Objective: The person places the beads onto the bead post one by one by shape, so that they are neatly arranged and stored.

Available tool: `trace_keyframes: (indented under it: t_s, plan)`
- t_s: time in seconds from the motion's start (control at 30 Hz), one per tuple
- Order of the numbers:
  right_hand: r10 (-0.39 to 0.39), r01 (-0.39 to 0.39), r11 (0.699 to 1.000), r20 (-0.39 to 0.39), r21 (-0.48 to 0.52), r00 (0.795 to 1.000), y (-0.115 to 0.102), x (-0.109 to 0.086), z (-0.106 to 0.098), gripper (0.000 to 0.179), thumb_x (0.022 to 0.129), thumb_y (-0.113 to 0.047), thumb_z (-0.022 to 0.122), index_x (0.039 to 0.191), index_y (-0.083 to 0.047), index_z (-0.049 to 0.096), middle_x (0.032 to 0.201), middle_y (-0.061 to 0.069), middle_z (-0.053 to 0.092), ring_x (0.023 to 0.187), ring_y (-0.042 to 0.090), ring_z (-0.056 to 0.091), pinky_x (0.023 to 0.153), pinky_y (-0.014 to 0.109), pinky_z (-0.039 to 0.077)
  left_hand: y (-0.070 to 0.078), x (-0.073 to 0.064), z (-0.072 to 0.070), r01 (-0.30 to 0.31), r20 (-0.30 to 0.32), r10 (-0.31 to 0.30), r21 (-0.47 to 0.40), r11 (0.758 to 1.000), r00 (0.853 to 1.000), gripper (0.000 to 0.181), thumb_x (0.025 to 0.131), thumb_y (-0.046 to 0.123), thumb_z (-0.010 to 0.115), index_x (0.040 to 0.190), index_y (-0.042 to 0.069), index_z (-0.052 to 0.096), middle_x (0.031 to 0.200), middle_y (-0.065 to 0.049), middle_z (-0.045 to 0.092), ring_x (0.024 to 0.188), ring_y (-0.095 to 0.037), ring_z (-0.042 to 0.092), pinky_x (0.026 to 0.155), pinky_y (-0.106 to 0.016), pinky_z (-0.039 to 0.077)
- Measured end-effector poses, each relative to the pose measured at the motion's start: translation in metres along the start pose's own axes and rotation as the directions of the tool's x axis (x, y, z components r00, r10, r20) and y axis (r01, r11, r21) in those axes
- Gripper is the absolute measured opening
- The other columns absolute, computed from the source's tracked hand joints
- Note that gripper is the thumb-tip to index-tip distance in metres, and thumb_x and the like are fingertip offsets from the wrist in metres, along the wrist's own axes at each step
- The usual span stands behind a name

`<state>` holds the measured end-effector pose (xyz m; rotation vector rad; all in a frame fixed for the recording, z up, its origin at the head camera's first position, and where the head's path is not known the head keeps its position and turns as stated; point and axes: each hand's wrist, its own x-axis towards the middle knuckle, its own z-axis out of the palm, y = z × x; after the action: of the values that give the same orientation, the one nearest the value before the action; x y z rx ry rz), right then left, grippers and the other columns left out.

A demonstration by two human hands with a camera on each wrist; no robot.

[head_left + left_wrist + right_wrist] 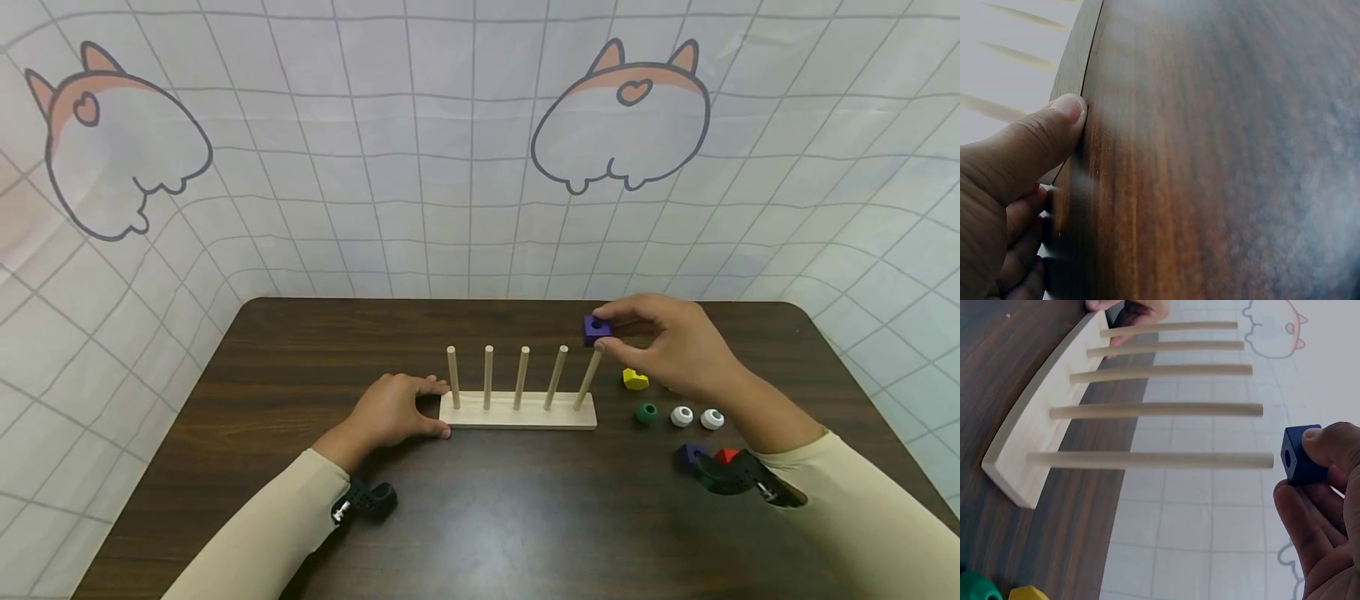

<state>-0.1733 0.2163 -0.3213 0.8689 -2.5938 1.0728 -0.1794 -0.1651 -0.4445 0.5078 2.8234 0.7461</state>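
Observation:
A pale wooden peg stand (517, 421) with several upright pegs lies lengthwise on the table. My left hand (392, 408) grips its left end, the thumb on the near side and the fingers at the back; the left wrist view shows the thumb (1054, 131) against the base edge. My right hand (671, 346) pinches a dark blue cube bead (1300, 456) with a hole through it. In the right wrist view the bead is just off the tip of the rightmost peg (1160, 460), its hole facing that peg without touching it.
Right of the stand lie a yellow bead (635, 380), a green bead (647, 413) and two white beads (682, 417). Nearer me, a blue bead (690, 454) and a red bead (726, 456) are partly hidden by the right wrist camera. A patterned cloth (442, 167) hangs behind the dark table (480, 508).

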Motion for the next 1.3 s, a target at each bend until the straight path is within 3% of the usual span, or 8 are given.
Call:
trace_keyframes:
  t_s: [0.27,0.63,1.3]
  plan:
    - [0.045,-0.045,0.998,0.009,0.043,0.999,-0.013,0.008,0.010,0.031,0.089,-0.014,0.083,0.118,-0.009,0.074,0.115,0.004,0.073,0.101,0.019,0.072,0.086,0.035,0.057,0.001,0.001,0.001,-0.009,-0.001,0.009,-0.001,1.000,1.000,0.070,0.071,0.045,0.093,0.133,0.020,0.072,0.140,-0.006,0.062,0.136,-0.037,0.051,0.112,-0.057,0.035]
    - [-0.004,0.003,0.996,0.008,0.085,1.000,-0.018,0.016,0.023,0.032,0.087,-0.005,0.083,0.117,-0.004,0.073,0.113,0.005,0.073,0.100,0.019,0.072,0.086,0.029,0.057,0.002,0.001,0.002,0.001,0.005,-0.001,-0.008,1.000,1.000,0.069,0.072,0.044,0.093,0.133,0.021,0.071,0.141,-0.006,0.061,0.136,-0.037,0.051,0.112,-0.056,0.037]
    - [-0.021,0.019,0.988,0.010,0.152,1.000,-0.035,0.031,0.047,0.035,0.086,-0.007,0.083,0.120,-0.003,0.072,0.114,0.007,0.073,0.100,0.019,0.073,0.085,0.030,0.058,0.005,-0.002,-0.002,0.010,0.002,-0.010,-0.022,1.000,1.000,0.067,0.072,0.042,0.093,0.133,0.020,0.072,0.141,-0.007,0.061,0.135,-0.037,0.051,0.111,-0.056,0.038]
